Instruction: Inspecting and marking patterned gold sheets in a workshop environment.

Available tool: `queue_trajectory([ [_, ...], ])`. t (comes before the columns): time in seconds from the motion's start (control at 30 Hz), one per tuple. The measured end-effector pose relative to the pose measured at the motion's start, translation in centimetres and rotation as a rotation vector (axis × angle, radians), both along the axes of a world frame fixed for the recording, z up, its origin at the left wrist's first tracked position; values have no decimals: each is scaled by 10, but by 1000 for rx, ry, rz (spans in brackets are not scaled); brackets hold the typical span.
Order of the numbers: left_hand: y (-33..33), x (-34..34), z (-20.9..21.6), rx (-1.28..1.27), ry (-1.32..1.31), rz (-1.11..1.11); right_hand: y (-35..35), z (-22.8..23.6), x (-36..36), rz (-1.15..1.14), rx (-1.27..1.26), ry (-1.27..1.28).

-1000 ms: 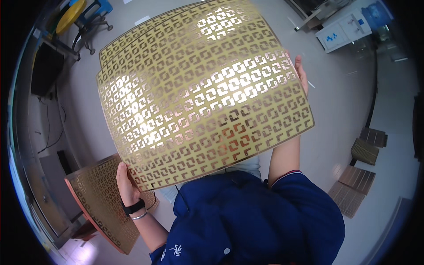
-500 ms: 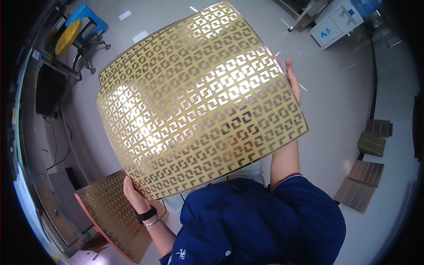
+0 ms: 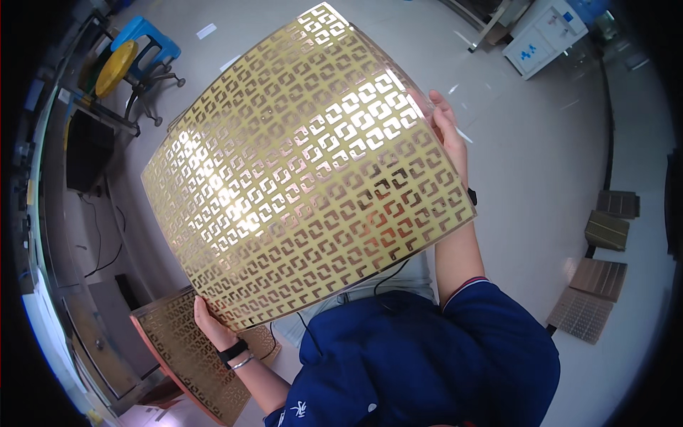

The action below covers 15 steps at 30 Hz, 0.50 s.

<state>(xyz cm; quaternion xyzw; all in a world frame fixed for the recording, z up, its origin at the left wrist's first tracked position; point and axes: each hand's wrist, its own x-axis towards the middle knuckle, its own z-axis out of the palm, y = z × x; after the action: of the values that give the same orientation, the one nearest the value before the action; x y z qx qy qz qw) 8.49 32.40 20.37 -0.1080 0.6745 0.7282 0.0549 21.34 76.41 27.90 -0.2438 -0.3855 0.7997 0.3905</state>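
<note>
A large yellow-green circuit board panel, covered in rows of shiny copper L-shaped pads, is held up tilted in front of my body. The edge of at least one more panel shows behind its upper right side. My left hand is closed on the lower left corner, its fingers hidden underneath. At the right edge, my right hand grips the panel, partly covered by it. Below my left hand, more copper-patterned panels with a reddish edge stand at the lower left.
Further panels lean low along the right wall. At the upper left are a blue stool and a round yellow seat. A white cabinet with a blue water bottle stands at the upper right. Cables hang on the left.
The held panel has shifted left and turned slightly, with both hands still on it. My right hand has moved left, and the panel edge behind now shows at the upper right.
</note>
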Motion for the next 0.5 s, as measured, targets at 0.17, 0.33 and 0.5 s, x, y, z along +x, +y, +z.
queue_trajectory([
  [0.17, 1, 0, 0, 1, -30, 26, -1, 10, -6, 0, -101, 81],
  [0.33, -3, -1, -4, -2, -37, 5, 3, 13, -6, 43, -64, 39],
  [0.5, -9, 0, -5, -31, -29, 0, 3, 18, -10, 54, -45, 16],
])
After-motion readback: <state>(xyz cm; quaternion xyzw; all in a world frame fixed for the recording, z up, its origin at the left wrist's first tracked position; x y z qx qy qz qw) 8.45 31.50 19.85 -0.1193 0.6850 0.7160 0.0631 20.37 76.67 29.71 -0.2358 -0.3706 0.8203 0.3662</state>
